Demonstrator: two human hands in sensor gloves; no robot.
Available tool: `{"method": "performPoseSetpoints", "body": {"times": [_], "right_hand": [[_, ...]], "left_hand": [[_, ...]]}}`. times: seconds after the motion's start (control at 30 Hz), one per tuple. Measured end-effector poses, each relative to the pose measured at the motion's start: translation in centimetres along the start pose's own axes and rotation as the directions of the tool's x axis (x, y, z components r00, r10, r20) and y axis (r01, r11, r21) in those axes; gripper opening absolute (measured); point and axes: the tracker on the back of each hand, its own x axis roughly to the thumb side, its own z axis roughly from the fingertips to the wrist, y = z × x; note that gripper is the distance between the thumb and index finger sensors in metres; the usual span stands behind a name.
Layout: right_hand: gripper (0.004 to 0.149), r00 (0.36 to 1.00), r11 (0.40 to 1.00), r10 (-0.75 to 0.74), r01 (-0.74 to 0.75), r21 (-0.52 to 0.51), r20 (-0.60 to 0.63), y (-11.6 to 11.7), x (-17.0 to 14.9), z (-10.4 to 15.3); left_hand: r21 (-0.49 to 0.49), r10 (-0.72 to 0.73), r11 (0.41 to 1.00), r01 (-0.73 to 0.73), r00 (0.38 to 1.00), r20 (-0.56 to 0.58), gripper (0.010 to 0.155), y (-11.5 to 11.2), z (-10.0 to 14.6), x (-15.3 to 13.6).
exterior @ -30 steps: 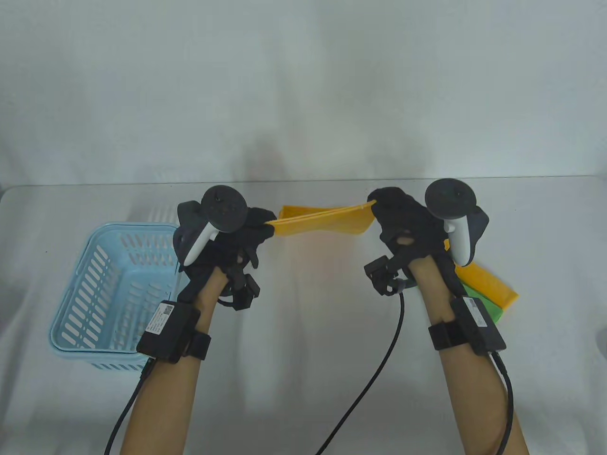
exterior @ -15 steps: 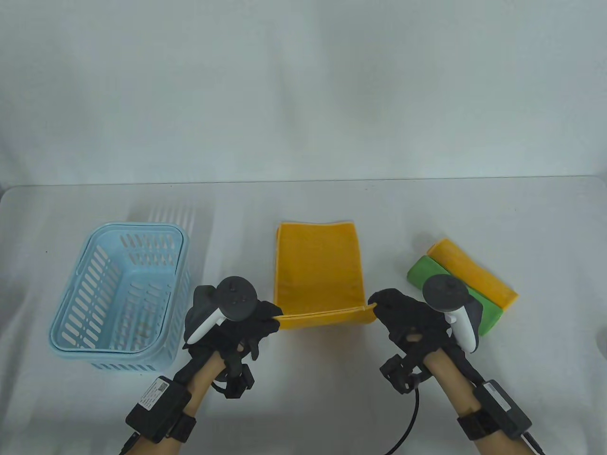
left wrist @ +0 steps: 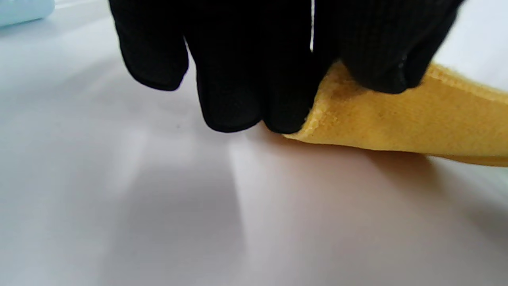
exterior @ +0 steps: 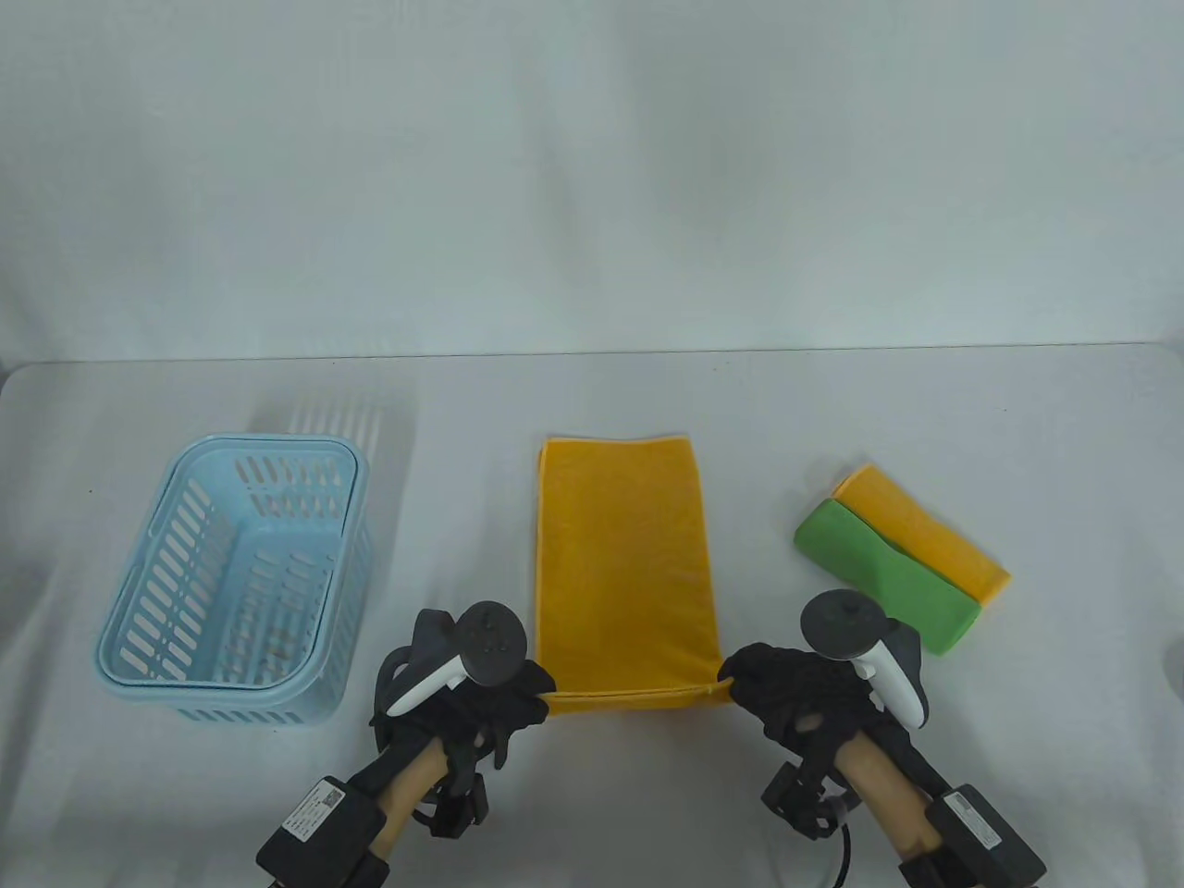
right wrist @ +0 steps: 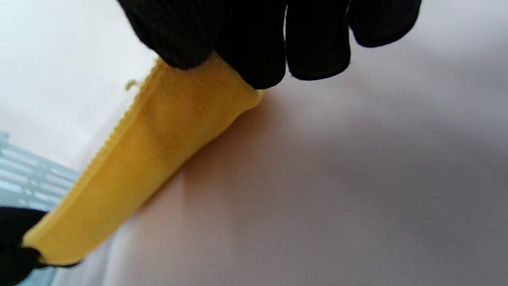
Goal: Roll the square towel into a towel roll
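Left hand (exterior: 481,698) pinches the near-left corner of the towel (exterior: 624,555); thumb and fingers (left wrist: 234,99) clamp the hem in the left wrist view. Right hand (exterior: 786,689) pinches the near-right corner the same way. Near edge is held slightly off the tabletop (exterior: 592,795) between them; the rest lies flat.

Towel as landmark: basket (exterior: 231,592) sits to its left, well apart; a green towel (exterior: 879,569) and another yellow one (exterior: 925,536) lie folded to its right.

Towel looks folded into a strip. Long axis runs away from the person, short edge nearest the hands.

Step in hand, likely: start the roll from the near edge. To do it well: keep both corners level, tuck the first turn tight, advance both hands evenly away from the body so the roll stays square to the long axis. Uneven tension would probably cone it.
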Motion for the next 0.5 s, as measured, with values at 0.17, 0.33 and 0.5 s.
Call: {"method": "performPoseSetpoints", "body": {"times": [0.17, 0.33, 0.5], "right_hand": [[0.039, 0.995, 0.993, 0.092, -0.088, 0.083, -0.044, 1.6, -0.3, -0.7], [0.039, 0.991, 0.987, 0.128, -0.124, 0.098, -0.039, 1.8, -0.1, -0.7], [0.039, 0.995, 0.998, 0.053, -0.051, 0.035, -0.083, 1.5, -0.7, -1.6]], "left_hand": [[-0.065, -0.087, 0.994, 0.087, 0.996, 0.003, 0.047, -1.0, -0.3, 0.2], [-0.133, -0.082, 0.988, 0.08, 0.997, -0.007, 0.046, -1.6, -0.9, -0.2], [-0.142, 0.031, 0.989, -0.042, 0.996, -0.079, 0.046, -1.5, -2.2, -1.3]]}}
